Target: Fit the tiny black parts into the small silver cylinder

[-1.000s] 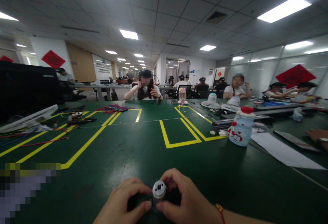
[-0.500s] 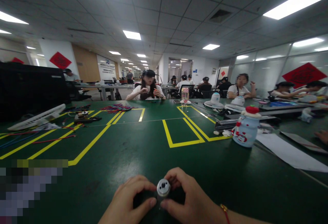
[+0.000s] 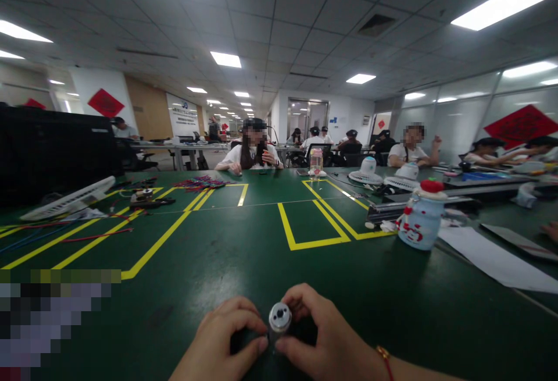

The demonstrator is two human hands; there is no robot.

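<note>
Two hands on one small motor

Both the left hand and right hand pinch a silver motor at six o'clock on the green table. At two o'clock stands a snowman bottle.

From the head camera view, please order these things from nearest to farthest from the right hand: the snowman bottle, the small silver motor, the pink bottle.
1. small silver motor, pinched by the right hand and the left.
2. snowman bottle, mid-table on the right.
3. pink bottle, far across the table.
</note>
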